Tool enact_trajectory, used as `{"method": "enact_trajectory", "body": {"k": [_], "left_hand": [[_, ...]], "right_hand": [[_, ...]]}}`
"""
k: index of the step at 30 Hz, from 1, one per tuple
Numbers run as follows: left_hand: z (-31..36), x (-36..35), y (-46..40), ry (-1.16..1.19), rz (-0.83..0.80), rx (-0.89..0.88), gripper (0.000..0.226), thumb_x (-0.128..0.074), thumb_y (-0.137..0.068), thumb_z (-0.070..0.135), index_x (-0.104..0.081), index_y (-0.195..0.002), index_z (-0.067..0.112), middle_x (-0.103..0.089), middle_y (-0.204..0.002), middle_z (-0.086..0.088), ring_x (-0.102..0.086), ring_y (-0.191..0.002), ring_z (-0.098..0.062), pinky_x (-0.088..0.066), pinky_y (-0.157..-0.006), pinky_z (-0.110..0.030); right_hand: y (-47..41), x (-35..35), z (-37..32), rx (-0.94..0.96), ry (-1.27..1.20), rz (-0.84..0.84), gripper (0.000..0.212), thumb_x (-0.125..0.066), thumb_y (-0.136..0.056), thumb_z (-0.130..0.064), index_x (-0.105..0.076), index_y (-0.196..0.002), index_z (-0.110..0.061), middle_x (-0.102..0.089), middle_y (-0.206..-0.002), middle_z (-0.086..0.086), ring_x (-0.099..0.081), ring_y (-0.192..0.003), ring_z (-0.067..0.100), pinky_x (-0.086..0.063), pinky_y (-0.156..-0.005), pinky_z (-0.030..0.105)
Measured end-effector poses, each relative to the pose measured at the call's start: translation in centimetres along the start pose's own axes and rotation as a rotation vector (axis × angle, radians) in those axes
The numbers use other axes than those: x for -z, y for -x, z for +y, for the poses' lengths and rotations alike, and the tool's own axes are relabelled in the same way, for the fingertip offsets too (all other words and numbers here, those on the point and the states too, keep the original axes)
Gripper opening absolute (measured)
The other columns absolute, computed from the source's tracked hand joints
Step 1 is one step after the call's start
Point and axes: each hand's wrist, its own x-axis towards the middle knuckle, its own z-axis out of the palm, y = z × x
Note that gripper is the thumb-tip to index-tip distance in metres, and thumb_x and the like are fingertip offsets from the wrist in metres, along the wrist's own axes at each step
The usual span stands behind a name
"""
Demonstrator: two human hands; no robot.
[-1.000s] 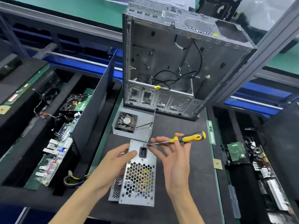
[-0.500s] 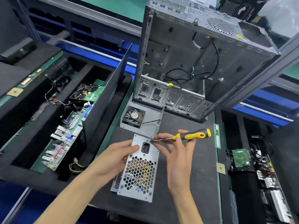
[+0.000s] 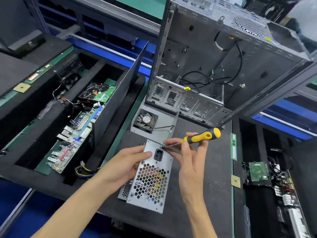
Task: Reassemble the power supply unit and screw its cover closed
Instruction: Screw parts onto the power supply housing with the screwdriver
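Looming over the upper right of the frame, an empty computer case stands open on the dark bench, loose black cables hanging inside it. To the left, foam trays hold circuit boards and wiring. In front of the case, near the middle of the frame, lies a grey metal panel with a fan mounted in it, probably the other half of the housing, well apart from the work for now.

Lower centre, the power supply unit stands on the bench with its honeycomb-vented face turned up toward the person. The left hand holds it from the left side, thumb laid across the top of that face near the black mains socket. The right hand has its fingers curled around a yellow-and-black screwdriver, held almost flat, with the tip at a point just above and right of the socket. Whether a screw sits under the tip I cannot tell; it is too small to make out.

With the shaft so shallow to the plate, I would expect the tip to skate out of the screw head and chew it, or jab the left thumb close by. The unit rests on a narrow edge, so a hard push could tip it if the steadying hold loosens. A tiny screw knocked free would vanish on that dark surface.
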Motion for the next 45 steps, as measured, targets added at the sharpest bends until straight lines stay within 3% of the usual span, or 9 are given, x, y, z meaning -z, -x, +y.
{"method": "enact_trajectory", "body": {"k": [6,12,22,26,30,34,38,41,45], "left_hand": [[-0.1,-0.1,-0.2,-0.008,0.0,-0.007,0.026,-0.059,-0.1,0.018,-0.074,-0.121,0.02,-0.074,-0.12,-0.013,-0.069,-0.115,-0.035,-0.05,-0.106,-0.054],[-0.1,-0.1,-0.2,-0.02,-0.006,-0.016,0.026,-0.058,-0.101,0.02,-0.074,-0.122,0.021,-0.073,-0.12,-0.014,-0.067,-0.116,-0.037,-0.049,-0.106,-0.055],[0.0,-0.2,-0.2,0.004,0.005,-0.014,0.026,-0.058,-0.1,0.017,-0.075,-0.12,0.019,-0.073,-0.119,-0.017,-0.066,-0.117,-0.041,-0.049,-0.106,-0.056],[0.0,-0.3,-0.1,0.018,0.026,-0.009,0.026,-0.059,-0.1,0.015,-0.074,-0.12,0.016,-0.073,-0.119,-0.018,-0.064,-0.119,-0.043,-0.048,-0.107,-0.057],[0.1,-0.3,0.1,0.025,0.028,-0.002,0.025,-0.059,-0.1,0.015,-0.075,-0.118,0.016,-0.074,-0.117,-0.018,-0.067,-0.115,-0.04,-0.051,-0.103,-0.055],[0.1,-0.4,0.1,0.019,0.027,-0.007,0.025,-0.059,-0.1,0.016,-0.075,-0.118,0.016,-0.073,-0.118,-0.019,-0.067,-0.115,-0.04,-0.05,-0.104,-0.056],[0.1,-0.5,0.1,0.016,0.012,-0.014,0.026,-0.057,-0.101,0.017,-0.074,-0.121,0.016,-0.073,-0.118,-0.018,-0.069,-0.113,-0.038,-0.052,-0.103,-0.053],[0.2,-0.5,0.1,0.032,0.003,-0.006,0.026,-0.057,-0.101,0.016,-0.073,-0.121,0.015,-0.073,-0.118,-0.018,-0.069,-0.113,-0.038,-0.053,-0.102,-0.053],[0.3,-0.6,0.0,0.03,-0.002,-0.001,0.026,-0.056,-0.101,0.015,-0.073,-0.122,0.013,-0.073,-0.118,-0.019,-0.069,-0.113,-0.039,-0.053,-0.102,-0.053]], "right_hand": [[-0.1,-0.2,-0.2,0.021,0.079,-0.051,0.011,-0.048,-0.102,-0.035,-0.049,-0.111,-0.041,-0.072,-0.105,0.015,-0.069,-0.109,0.034,-0.054,-0.099,0.048],[-1.0,-0.2,-0.9,0.076,0.161,-0.065,0.015,-0.059,-0.099,-0.025,-0.051,-0.106,-0.035,-0.075,-0.106,0.007,-0.071,-0.105,0.027,-0.055,-0.09,0.03],[-2.0,-0.2,-0.9,0.047,0.16,-0.169,0.029,-0.056,-0.102,-0.016,-0.061,-0.12,-0.039,-0.07,-0.09,-0.001,-0.071,-0.094,0.016,-0.055,-0.092,0.029],[-1.9,-0.8,-0.3,-0.056,0.015,-0.128,0.017,-0.051,-0.092,-0.026,-0.065,-0.095,-0.035,-0.053,-0.087,-0.003,-0.058,-0.082,0.009,-0.052,-0.094,0.042],[-1.9,-1.1,-0.1,-0.065,0.002,-0.157,0.035,-0.034,-0.098,-0.021,-0.066,-0.107,-0.031,-0.053,-0.083,-0.007,-0.06,-0.083,0.008,-0.049,-0.097,0.053],[-1.6,-1.1,-0.2,-0.005,0.14,-0.176,0.028,-0.04,-0.1,-0.037,-0.065,-0.111,-0.043,-0.06,-0.087,-0.011,-0.066,-0.094,0.028,-0.054,-0.096,0.041],[-1.5,-1.3,-0.6,0.029,0.176,-0.137,0.004,-0.057,-0.095,-0.038,-0.059,-0.099,-0.037,-0.07,-0.092,-0.008,-0.07,-0.092,0.019,-0.056,-0.089,0.034],[-1.7,-1.3,-0.6,0.049,0.173,-0.131,0.01,-0.062,-0.095,-0.031,-0.053,-0.098,-0.028,-0.071,-0.088,-0.001,-0.071,-0.088,0.023,-0.055,-0.087,0.032],[-2.0,-1.1,-0.6,0.062,0.204,-0.177,0.018,-0.056,-0.1,-0.03,-0.064,-0.115,-0.038,-0.068,-0.085,-0.004,-0.068,-0.087,0.016,-0.055,-0.089,0.033]]}}
